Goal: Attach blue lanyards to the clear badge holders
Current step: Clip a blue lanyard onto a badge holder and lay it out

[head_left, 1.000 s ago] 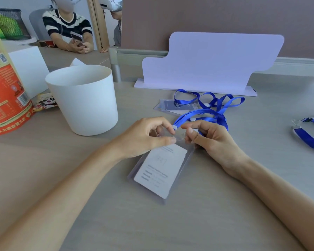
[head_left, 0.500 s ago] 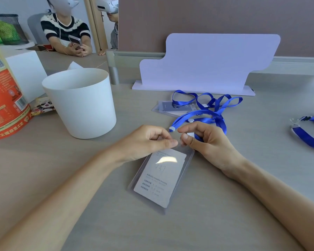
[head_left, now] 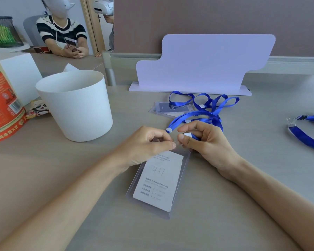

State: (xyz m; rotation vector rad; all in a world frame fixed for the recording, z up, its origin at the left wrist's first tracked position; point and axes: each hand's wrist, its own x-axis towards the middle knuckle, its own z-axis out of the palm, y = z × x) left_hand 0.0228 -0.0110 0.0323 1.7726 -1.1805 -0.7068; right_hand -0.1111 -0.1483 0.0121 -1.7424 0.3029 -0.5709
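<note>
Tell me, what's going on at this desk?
A person is fitting a blue lanyard to a clear badge holder lying on the desk. The left hand pinches the holder's top edge, and the right hand pinches the lanyard's end right beside it. Whether it's attached yet is hidden by the fingers. A second badge holder lies farther back under lanyard loops, and a spare lanyard lies off to the right.
</note>
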